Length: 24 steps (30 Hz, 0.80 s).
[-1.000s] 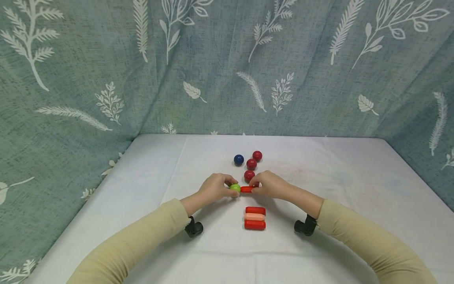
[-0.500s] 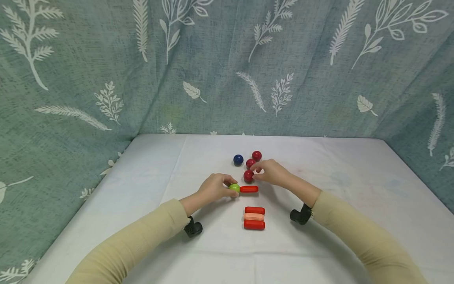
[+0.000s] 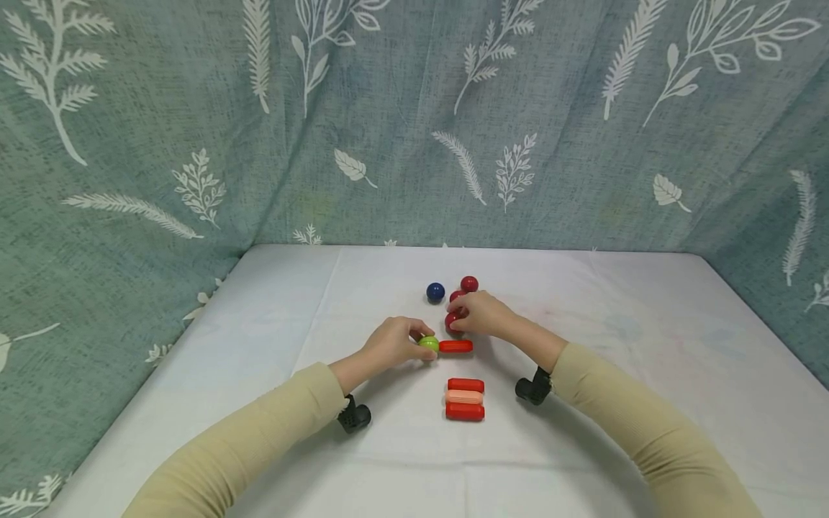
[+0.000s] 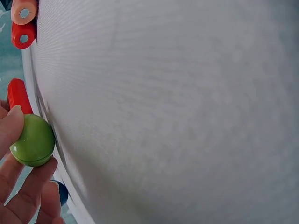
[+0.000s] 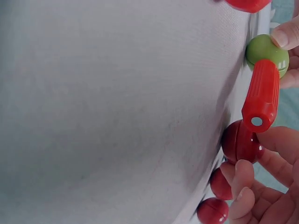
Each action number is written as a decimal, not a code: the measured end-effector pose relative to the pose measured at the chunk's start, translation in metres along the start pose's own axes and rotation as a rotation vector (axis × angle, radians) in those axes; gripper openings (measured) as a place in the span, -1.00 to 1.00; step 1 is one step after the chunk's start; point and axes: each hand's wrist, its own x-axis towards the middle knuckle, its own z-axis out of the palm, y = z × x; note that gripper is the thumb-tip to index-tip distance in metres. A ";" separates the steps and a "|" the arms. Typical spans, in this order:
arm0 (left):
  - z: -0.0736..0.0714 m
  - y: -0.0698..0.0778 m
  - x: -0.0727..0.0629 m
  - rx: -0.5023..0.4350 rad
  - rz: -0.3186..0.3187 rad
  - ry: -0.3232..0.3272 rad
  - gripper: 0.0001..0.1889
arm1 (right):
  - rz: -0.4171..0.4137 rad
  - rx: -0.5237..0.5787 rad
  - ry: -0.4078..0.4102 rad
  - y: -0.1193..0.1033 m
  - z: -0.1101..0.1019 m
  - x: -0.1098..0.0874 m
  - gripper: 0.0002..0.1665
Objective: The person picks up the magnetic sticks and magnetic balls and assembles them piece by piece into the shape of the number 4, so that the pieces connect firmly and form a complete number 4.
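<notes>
Between thumb and fingers my left hand (image 3: 391,341) pinches a glossy green ball (image 3: 429,345). A ridged red stick (image 3: 456,347) points right from that ball, its end against it; a pale round spot marks its free end in the right wrist view. My right hand (image 3: 487,315) has thumb and fingers around the nearest dark red ball (image 5: 238,142), just beyond the stick. That ball has a groove round it and is partly hidden by the fingers in the head view. Two more dark red balls, a middle one (image 5: 220,183) and a far one (image 3: 469,283), lie behind it.
A dark blue ball (image 3: 435,292) sits left of the dark red ones. Closer to the person, a red stick (image 3: 465,385), a peach stick (image 3: 463,397) and another red stick (image 3: 465,412) lie side by side on the white cloth (image 3: 272,302). A patterned curtain (image 3: 401,144) hangs behind.
My right hand has let go of the red stick and moved away and slightly left to the nearest dark red ball. The left hand stays put with the green ball.
</notes>
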 end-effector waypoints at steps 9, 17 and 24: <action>0.000 -0.001 0.002 -0.007 0.015 -0.007 -0.63 | -0.057 0.028 0.033 0.010 -0.007 -0.008 -0.68; -0.001 -0.001 0.003 -0.027 0.007 -0.011 -0.63 | -0.078 0.104 0.045 0.022 -0.015 -0.030 -0.68; -0.001 -0.001 0.002 -0.046 0.004 -0.012 -0.63 | -0.043 0.141 0.019 0.032 -0.015 -0.048 -0.68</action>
